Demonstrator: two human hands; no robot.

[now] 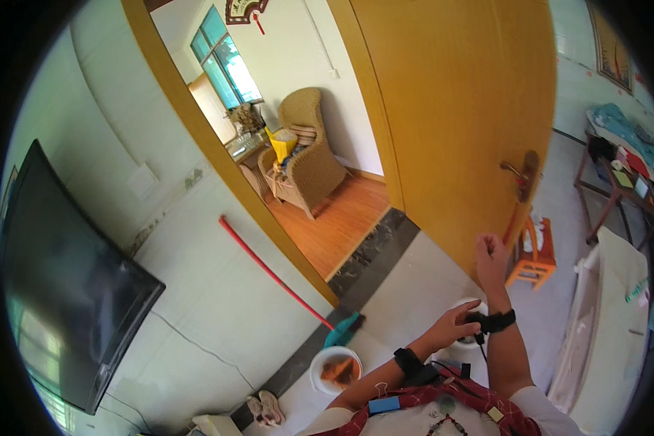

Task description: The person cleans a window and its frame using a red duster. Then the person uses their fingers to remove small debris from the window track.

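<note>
My left hand [454,325] reaches across my front to my right wrist. Its fingers and thumb close on the black wrist strap [498,321] there, which carries a small dark unit with a cable. Another black strap [413,365] circles my left wrist. My right hand [492,256] is raised in front of the wooden door, fingers curled in, with nothing seen in them. Behind my forearms, a white round container [454,354] is mostly covered. A white bucket [315,374] with orange-brown contents stands on the floor to the left.
The brown door [458,109] stands ajar, its handle [517,174] near an orange stool [534,254]. A red-handled broom [269,269] leans on the left wall, under a large screen [73,283]. Shoes [267,407] lie by the wall. Through the doorway is a wicker chair [316,174].
</note>
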